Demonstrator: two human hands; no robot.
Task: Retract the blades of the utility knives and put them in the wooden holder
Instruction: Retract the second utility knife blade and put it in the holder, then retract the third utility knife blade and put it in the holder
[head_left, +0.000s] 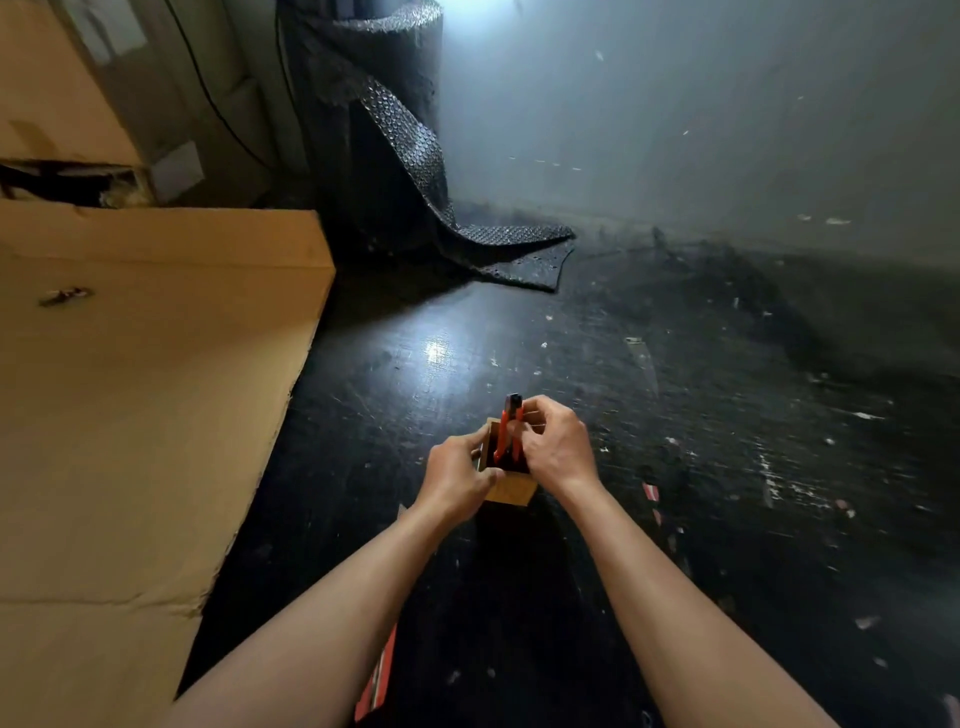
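Low centre of frame: the right hand (553, 449) pinches a red utility knife (509, 431), standing upright in the wooden holder (511, 491) on the dark floor (675, 415) — the placing step. The left hand (457, 480) clasps the holder's side. Next, probably, release the knife — no blade is visible.

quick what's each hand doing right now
Left hand: closed on the wooden holder, steadying it.
Right hand: closed on the red utility knife standing in the holder.
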